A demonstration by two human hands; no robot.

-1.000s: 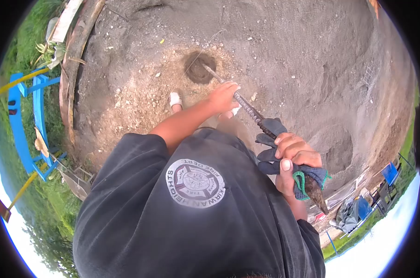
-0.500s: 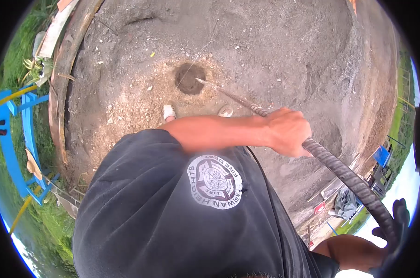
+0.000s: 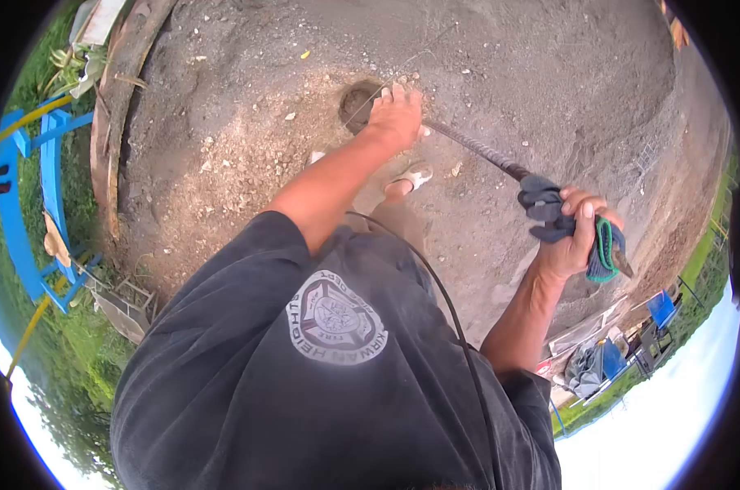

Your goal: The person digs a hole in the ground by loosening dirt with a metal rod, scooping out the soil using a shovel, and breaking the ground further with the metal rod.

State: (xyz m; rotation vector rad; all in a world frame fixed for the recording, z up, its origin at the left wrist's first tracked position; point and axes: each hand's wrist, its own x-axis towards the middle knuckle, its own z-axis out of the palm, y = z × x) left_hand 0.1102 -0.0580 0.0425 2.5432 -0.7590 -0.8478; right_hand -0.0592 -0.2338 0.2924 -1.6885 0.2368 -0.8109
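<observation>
While right hand grips bar — left hand flanks hole.

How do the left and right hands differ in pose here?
Position: the left hand is at the bar end nearer the hole; the right hand is at the far end.
Pose: the left shows its back with fingers reaching forward, grip unclear; the right curls closed, thumb visible.
Contact: the right clasps a dark, green-edged glove around the bar; no glove shows at the left.
Shared: neither wears a glove.
</observation>
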